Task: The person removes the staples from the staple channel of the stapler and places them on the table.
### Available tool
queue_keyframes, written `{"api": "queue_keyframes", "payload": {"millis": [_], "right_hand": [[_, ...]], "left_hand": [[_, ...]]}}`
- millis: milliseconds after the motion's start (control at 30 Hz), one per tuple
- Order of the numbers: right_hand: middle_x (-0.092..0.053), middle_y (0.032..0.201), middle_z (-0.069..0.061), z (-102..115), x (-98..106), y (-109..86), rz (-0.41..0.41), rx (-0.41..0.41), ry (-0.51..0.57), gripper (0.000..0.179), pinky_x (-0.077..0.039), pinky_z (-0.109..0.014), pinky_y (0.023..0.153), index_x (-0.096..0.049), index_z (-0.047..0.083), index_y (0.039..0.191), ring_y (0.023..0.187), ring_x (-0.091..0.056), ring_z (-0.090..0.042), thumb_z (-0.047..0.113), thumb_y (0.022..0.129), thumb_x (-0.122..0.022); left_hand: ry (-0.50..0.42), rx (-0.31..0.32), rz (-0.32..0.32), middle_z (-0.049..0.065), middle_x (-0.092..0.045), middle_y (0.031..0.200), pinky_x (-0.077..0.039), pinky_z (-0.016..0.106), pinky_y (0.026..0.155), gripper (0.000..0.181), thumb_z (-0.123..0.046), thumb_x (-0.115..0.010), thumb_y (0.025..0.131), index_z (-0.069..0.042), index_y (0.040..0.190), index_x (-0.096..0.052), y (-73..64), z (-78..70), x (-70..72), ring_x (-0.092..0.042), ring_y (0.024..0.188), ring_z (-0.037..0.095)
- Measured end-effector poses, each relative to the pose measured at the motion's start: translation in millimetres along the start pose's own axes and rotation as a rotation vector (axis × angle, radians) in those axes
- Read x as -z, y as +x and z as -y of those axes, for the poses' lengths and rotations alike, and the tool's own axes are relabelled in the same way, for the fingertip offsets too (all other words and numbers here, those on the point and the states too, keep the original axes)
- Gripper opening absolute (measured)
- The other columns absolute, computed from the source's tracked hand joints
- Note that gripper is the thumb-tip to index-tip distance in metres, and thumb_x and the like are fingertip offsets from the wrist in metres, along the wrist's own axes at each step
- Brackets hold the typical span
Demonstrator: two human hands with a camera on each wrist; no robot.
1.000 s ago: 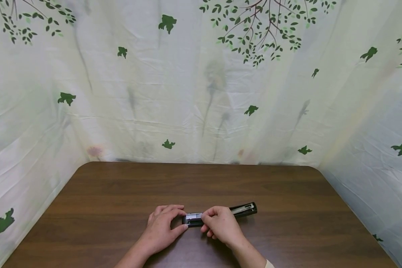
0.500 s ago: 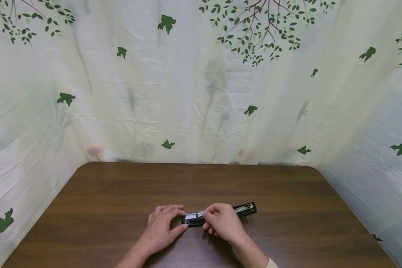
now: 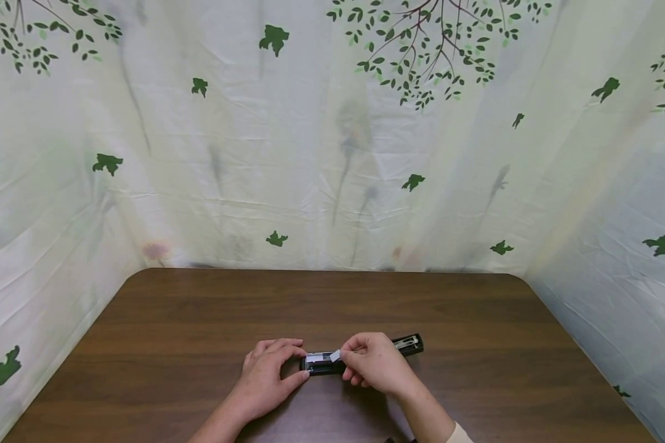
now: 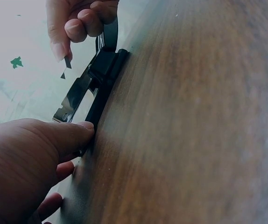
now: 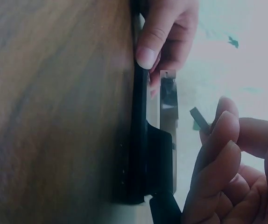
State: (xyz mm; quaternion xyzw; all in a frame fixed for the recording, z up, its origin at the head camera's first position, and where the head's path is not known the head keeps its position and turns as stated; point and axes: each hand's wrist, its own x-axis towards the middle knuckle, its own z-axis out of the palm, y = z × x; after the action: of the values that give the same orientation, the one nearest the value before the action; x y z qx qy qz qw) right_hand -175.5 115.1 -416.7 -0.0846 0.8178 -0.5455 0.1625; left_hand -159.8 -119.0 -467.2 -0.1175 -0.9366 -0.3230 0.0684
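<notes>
While the stapler (image 3: 326, 369) is lying toward the head view's six o'clock, our left hand (image 3: 268, 376) is gripping its nine-o'clock end and our right hand (image 3: 378, 364) is pinching a grey strip (image 3: 335, 355).

Soft light is filling the head view and casting a shadow below the right hand (image 3: 378, 364), while the 2 wrist views are showing a washed-out backdrop (image 4: 12, 88) and a dim, blurred surface (image 4: 194, 121).

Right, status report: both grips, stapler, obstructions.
Left grip holds stapler by one end. Right grip pinches staples, apart from stapler. Stapler open on table. No obstruction seen.
</notes>
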Motion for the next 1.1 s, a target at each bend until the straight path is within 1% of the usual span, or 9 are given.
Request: {"api": "queue_keyframes", "payload": {"millis": [233,400,533,733,933,1100], "right_hand": [[-0.068,0.064,0.000,1,10,-0.9,0.014,-0.002,-0.048,0.012,-0.047,-0.025,0.050,-0.070,0.005,0.095,0.054,-0.060,-0.010,0.016,0.097,-0.066],[-0.068,0.065,0.000,2,16,-3.4,0.041,0.008,-0.080,0.013,-0.047,-0.025,0.051,-0.070,0.001,0.095,0.055,-0.061,-0.011,0.014,0.097,-0.066],[-0.069,0.066,-0.001,3,20,-6.5,0.091,0.015,-0.114,0.014,-0.047,-0.025,0.052,-0.069,0.000,0.092,0.056,-0.062,-0.011,0.013,0.096,-0.066],[-0.068,0.063,-0.001,2,24,-10.4,0.182,0.008,-0.230,0.014,-0.048,-0.024,0.049,-0.069,0.003,0.083,0.054,-0.063,-0.010,0.010,0.095,-0.067],[-0.065,0.059,-0.001,0,24,-13.4,0.227,0.032,-0.299,0.014,-0.047,-0.025,0.048,-0.069,0.005,0.078,0.052,-0.062,-0.011,0.003,0.091,-0.065],[-0.065,0.059,-0.001,-3,25,-15.0,0.263,0.007,-0.351,0.016,-0.047,-0.026,0.048,-0.067,0.009,0.077,0.052,-0.061,-0.012,0.003,0.091,-0.065]], "left_hand": [[0.001,0.000,0.003,-0.009,-0.067,0.132,-0.036,0.060,0.105,0.024,-0.031,-0.083,0.084,-0.031,0.106,-0.073,-0.4,-0.7,0.2,-0.052,0.124,0.024],[-0.001,-0.008,0.001,-0.010,-0.067,0.131,-0.035,0.060,0.104,0.024,-0.031,-0.083,0.084,-0.031,0.106,-0.073,-1.1,-1.3,0.4,-0.052,0.123,0.023],[0.003,-0.009,0.000,-0.010,-0.067,0.131,-0.035,0.060,0.104,0.024,-0.030,-0.083,0.085,-0.031,0.107,-0.073,-1.5,-1.5,0.6,-0.052,0.124,0.023],[0.009,-0.018,-0.009,-0.011,-0.067,0.131,-0.036,0.061,0.104,0.024,-0.030,-0.082,0.085,-0.031,0.107,-0.073,-1.2,-0.8,0.0,-0.052,0.123,0.023],[0.014,-0.011,-0.005,-0.009,-0.067,0.132,-0.035,0.060,0.105,0.024,-0.030,-0.082,0.086,-0.029,0.108,-0.073,-0.8,0.0,-0.7,-0.052,0.124,0.025],[0.016,-0.020,-0.009,-0.009,-0.068,0.131,-0.036,0.061,0.103,0.024,-0.030,-0.082,0.085,-0.030,0.107,-0.073,-1.4,-0.4,-0.8,-0.052,0.123,0.024]]}}
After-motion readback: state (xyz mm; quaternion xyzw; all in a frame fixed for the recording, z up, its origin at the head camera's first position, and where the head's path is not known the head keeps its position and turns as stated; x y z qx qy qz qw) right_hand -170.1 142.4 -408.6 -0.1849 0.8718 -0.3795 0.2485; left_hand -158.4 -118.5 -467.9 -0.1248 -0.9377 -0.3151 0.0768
